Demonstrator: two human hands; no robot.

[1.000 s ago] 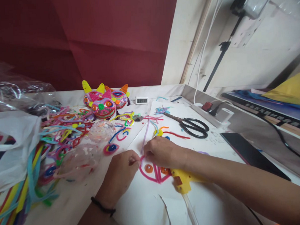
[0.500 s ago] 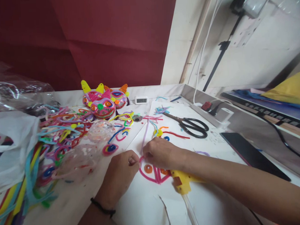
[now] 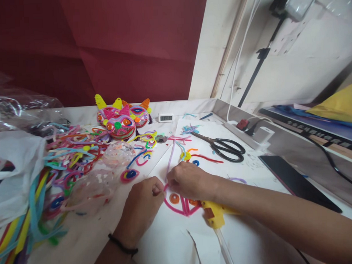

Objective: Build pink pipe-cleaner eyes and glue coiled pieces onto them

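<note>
A pink pipe cleaner outline [image 3: 175, 211] with a double strip down its middle lies on white paper. An orange disc [image 3: 174, 198] sits inside its left half; another is partly covered by my right hand. My left hand [image 3: 144, 206] pinches the outline's upper left edge between thumb and finger. Close beside it, my right hand [image 3: 192, 181] is closed with its fingertips down at the top of the outline; what they grip is hidden. A yellow glue gun [image 3: 214, 216] with a clear glue stick lies under my right forearm.
Black-handled scissors [image 3: 229, 148] and a dark phone [image 3: 296, 181] lie to the right. Loose pipe cleaners [image 3: 75, 147] heap at left beside a white plastic bag [image 3: 18, 172]. Decorated round figures [image 3: 120, 124] and a small digital clock [image 3: 165, 117] stand at the back.
My left hand and wrist have shifted very slightly right. My right hand stays at the top of the pink outline, almost still.
</note>
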